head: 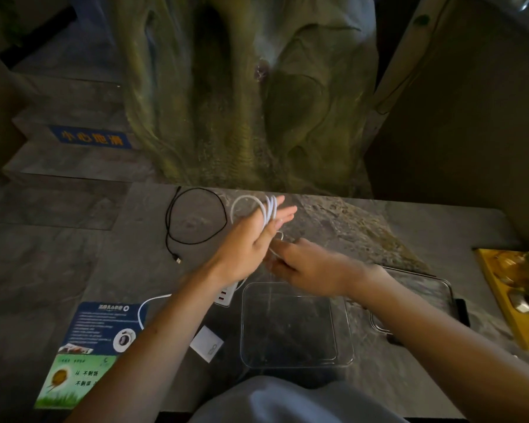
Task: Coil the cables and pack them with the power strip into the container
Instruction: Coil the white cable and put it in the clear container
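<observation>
A white cable [242, 206] is looped several times around the outstretched fingers of my left hand [251, 242], raised over the stone table. My right hand [303, 267] pinches the loose end of that cable just below the left hand. A black cable [196, 215] lies in a loose loop on the table to the left, its plug toward me. The white power strip [225, 296] lies partly hidden under my left forearm, its white cord [144, 309] curving left. A clear square container [297, 325] sits empty in front of me.
A clear lid [416, 288] lies right of the container. A small white card [206, 343] and a blue and green leaflet [95, 340] lie at the left. A yellow tray [513, 294] sits at the far right. A rock-like sculpture [245, 96] rises behind the table.
</observation>
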`<action>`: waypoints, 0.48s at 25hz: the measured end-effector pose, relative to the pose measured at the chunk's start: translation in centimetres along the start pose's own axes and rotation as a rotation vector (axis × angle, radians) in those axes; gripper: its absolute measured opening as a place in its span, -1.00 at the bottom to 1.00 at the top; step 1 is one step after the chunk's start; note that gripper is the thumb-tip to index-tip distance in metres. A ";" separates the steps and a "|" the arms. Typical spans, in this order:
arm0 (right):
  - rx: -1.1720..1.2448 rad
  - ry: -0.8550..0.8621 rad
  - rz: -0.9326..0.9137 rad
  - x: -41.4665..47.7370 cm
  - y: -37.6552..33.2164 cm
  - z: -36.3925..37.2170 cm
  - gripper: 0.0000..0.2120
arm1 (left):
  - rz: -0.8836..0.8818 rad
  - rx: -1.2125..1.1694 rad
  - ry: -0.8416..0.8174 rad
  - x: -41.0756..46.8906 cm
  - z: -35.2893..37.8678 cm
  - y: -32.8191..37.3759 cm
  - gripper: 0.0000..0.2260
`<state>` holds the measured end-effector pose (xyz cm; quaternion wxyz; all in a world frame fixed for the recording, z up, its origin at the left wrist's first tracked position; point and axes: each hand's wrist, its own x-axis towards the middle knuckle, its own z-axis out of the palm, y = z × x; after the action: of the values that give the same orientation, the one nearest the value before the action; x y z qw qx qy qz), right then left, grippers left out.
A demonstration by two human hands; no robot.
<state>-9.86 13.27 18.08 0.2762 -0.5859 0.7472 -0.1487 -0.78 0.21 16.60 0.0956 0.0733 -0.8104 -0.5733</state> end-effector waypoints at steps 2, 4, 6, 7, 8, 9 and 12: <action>-0.078 0.004 -0.019 -0.3 0.3 -1.0 -0.84 | -0.038 0.190 -0.087 -0.1 -0.3 -0.6 -0.67; -0.109 0.014 -0.036 -0.8 0.7 -2.3 -0.88 | -0.093 0.201 -0.114 -0.4 -0.8 -1.0 -0.71; -0.119 0.049 -0.044 -1.2 1.0 -3.8 -0.90 | -0.134 0.055 -0.158 -0.7 -1.3 -0.9 -0.76; -0.126 0.071 -0.034 -1.4 1.0 -4.6 -0.89 | -0.140 0.006 -0.186 -0.8 -1.5 -0.8 -0.78; -0.138 0.091 -0.020 -1.6 1.0 -5.5 -0.86 | -0.143 -0.026 -0.207 -0.9 -1.5 -0.7 -0.77; -0.148 0.118 -0.013 -1.7 1.1 -6.2 -0.81 | -0.144 -0.064 -0.225 -1.0 -1.4 -0.5 -0.74; -0.193 0.224 -0.047 -1.6 1.8 -7.5 -0.70 | -0.144 -0.274 -0.278 -1.4 -1.0 -0.1 -0.67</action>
<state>-15.49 14.49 23.51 0.1297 -0.6066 0.7705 -0.1470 0.79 -0.38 16.74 -0.0491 0.0376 -0.7231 -0.6880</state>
